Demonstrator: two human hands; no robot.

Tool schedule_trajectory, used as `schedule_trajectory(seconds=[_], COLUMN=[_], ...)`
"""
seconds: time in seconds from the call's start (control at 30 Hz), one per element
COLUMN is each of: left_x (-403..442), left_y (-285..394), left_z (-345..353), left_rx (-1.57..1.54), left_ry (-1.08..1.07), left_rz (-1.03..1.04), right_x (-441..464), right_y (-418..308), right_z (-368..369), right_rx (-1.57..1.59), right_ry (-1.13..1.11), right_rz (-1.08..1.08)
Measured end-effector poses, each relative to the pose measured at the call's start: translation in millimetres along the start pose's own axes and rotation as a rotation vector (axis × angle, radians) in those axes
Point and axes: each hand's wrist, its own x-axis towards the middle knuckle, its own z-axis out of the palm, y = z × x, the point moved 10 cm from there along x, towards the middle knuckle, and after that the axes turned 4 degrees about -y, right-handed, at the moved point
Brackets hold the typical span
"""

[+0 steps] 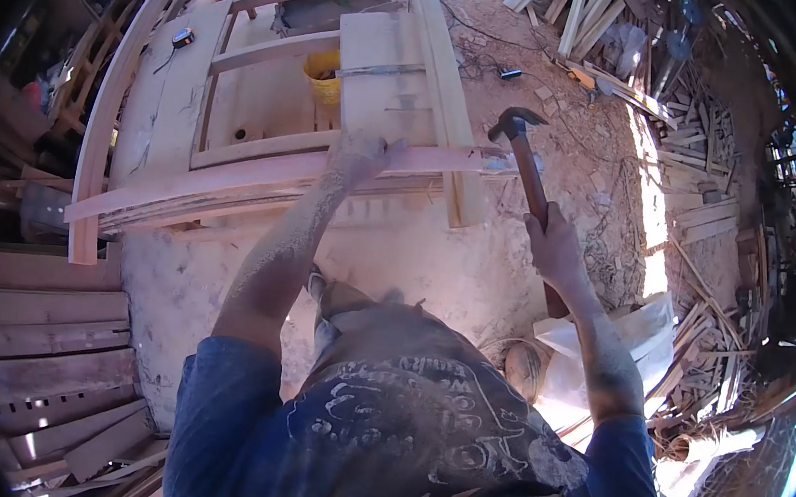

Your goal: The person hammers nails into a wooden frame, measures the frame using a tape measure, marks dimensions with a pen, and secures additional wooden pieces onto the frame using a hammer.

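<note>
My right hand (556, 251) is wrapped round the wooden handle of a claw hammer (525, 160), its dark head raised at the right of a wooden frame (448, 98). On the near side of the frame, my left hand (359, 160) rests at a long pale board (231, 176) that lies across the frame's two long side rails. Its fingers are blurred, so what they grip is unclear. Beyond my left hand a flat panel (384, 72) lies inside the frame.
A yellow bucket (323, 78) stands within the frame. A tape measure (182, 38) lies on a board at the left. Scrap wood (703, 203) is heaped at the right, and planks (51, 319) are stacked at the lower left. A white sheet (635, 346) lies near my right arm.
</note>
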Motion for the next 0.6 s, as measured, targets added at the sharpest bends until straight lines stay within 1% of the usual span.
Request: schedule_trajectory(seconds=[0.07, 0.13, 0.17, 0.23, 0.27, 0.33, 0.37, 0.4, 0.43, 0.47, 0.53, 0.57, 0.6], left_x=[8.3, -0.2, 3.5, 2.4, 4.1, 0.4, 1.2, 2.0, 1.5, -0.9, 22.0, 16.2, 10.2], left_y=[-4.0, -3.7, -3.5, -4.1, -4.8, -7.6, -7.0, -5.5, -7.4, -12.9, -13.1, -12.9, -12.2], left_z=[-12.7, 3.6, -0.6, 2.9, 0.4, 1.2, -0.9, -1.9, 6.5, 18.3, -9.7, -2.1, 8.3], left_rx=[0.001, 0.0, -0.004, -0.022, -0.031, -0.038, -0.039, -0.042, -0.043, -0.027, -0.035, -0.031, -0.034], left_ry=[0.067, 0.032, 0.035, 0.038, 0.058, 0.074, 0.087, 0.103, 0.09, 0.054, 0.118, 0.095, 0.072], left_rz=[-0.01, -0.003, 0.002, 0.007, 0.012, 0.022, 0.029, 0.037, 0.026, 0.022, 0.004, -0.001, -0.011], right_x=[12.1, -17.9, -35.9, -71.0, -68.2, -67.5, -50.9, -29.9, -19.6, -36.9, -18.3, -23.6, -37.3], right_y=[-20.1, -81.1, -105.1, -136.4, -137.2, -110.2, -75.8, -24.6, 15.6, 14.1, -9.8, -32.0, -57.7], right_z=[-71.9, -172.6, -219.5, -280.2, -266.2, -200.7, -123.5, -27.9, 45.1, 37.9, -44.5, -91.3, -134.6], right_rx=[0.077, 0.207, 0.295, 0.559, 0.673, 0.904, 0.571, 0.143, 0.098, 0.154, 0.198, 0.006, 0.1], right_ry=[0.042, 0.282, 0.49, 0.794, 0.766, 0.711, 0.498, 0.142, -0.185, -0.187, -0.142, 0.105, 0.121], right_rz=[-0.019, -0.016, -0.221, -0.562, -0.61, -0.685, -0.475, -0.154, 0.089, 0.138, 0.126, -0.123, 0.028])
